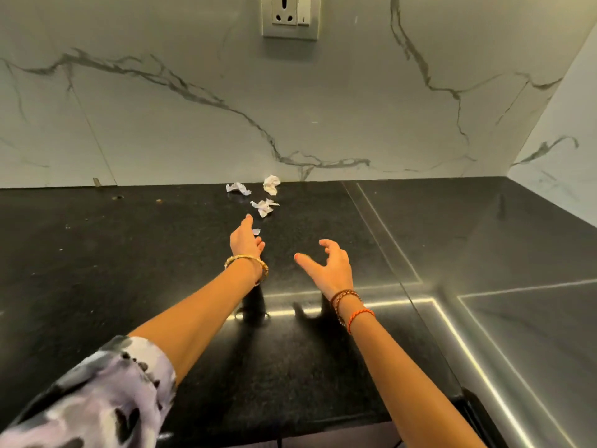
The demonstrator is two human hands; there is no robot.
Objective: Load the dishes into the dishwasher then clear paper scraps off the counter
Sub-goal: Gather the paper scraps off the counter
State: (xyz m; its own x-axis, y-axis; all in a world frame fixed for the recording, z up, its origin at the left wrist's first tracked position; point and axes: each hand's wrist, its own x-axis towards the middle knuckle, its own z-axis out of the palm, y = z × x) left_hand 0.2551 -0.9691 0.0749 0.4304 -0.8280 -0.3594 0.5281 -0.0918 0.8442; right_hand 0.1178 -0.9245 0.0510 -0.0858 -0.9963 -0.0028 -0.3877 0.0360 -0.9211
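Three crumpled white paper scraps lie on the black counter (129, 253) near the back wall: one at the left (238, 188), one at the right (271, 184), one nearer me (264, 206). A small white bit (256, 231) peeks out beside my left hand (245, 237). That hand stretches over the counter with fingers extended, just short of the nearest scrap, and holds nothing. My right hand (329, 261) hovers to its right, fingers spread and loosely bent, empty. No dishes or dishwasher are in view.
A marble backsplash (193, 124) rises behind the counter, with a wall socket (290, 16) above. A side wall (565, 156) closes the right corner. A seam (381, 234) crosses the counter to the right. Small crumbs (118, 197) lie near the back left.
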